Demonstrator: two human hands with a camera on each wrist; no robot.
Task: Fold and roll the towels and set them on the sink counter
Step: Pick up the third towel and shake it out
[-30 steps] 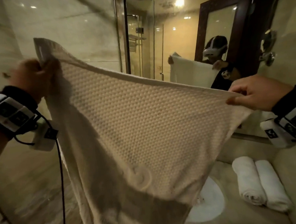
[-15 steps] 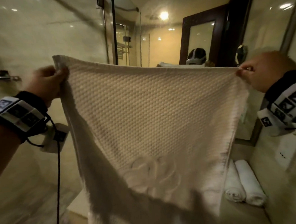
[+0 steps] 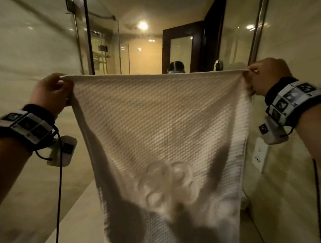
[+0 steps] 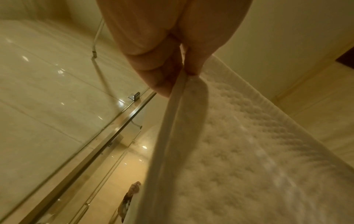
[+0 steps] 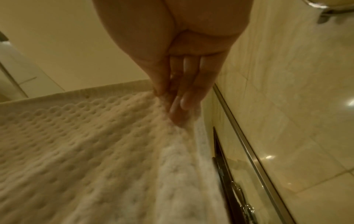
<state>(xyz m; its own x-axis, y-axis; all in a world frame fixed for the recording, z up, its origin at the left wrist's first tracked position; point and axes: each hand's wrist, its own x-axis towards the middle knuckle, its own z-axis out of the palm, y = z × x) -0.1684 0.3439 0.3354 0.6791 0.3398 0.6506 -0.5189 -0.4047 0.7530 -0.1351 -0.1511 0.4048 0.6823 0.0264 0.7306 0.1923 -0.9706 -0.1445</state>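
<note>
1. The waffle-weave towel (image 3: 161,125) hangs flat in the air in front of the person. Its top edge runs level from left to right, and its long axis falls straight down from the 2 hands.
2. The left hand (image 3: 52,93) pinches the top left corner, and in the left wrist view the hem is caught between the thumb and curled fingers (image 4: 153,72).
3. The right hand (image 3: 265,76) pinches the top right corner in the same way, with the fingers (image 5: 184,94) closed narrow on the cloth.
4. Both hands are at the same height and equally near, so I judge that neither one leads. The next fold probably brings 1 corner across to the other.
5. A woven emblem (image 3: 168,184) sits low on the towel.
6. The beige counter (image 3: 77,224) lies below and behind the hanging cloth, which hides most of it.
7. A glass shower partition (image 3: 88,41) stands far left, and a dark-framed mirror (image 3: 182,47) is behind the towel.
</note>
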